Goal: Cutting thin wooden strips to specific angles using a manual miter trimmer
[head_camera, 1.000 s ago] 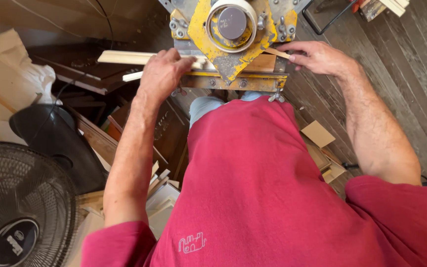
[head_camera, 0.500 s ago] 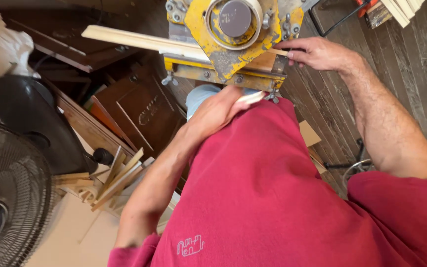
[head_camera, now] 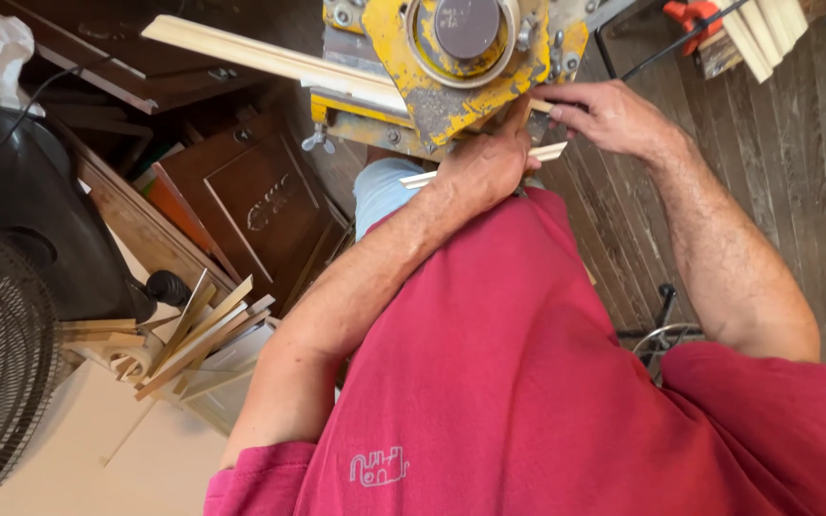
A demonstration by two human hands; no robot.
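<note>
The left hand (head_camera: 485, 162), which half a second ago was down at the red shirt (head_camera: 547, 382) carrying a short wooden strip (head_camera: 542, 153), is now up at the front of the yellow machine (head_camera: 451, 67), fingers curled around that strip just below the machine's edge. The right hand (head_camera: 609, 115) stays at the machine's right side, fingers pinched on the end of another pale strip (head_camera: 539, 105). A long moulding (head_camera: 270, 62) still juts out leftward from the machine.
</note>
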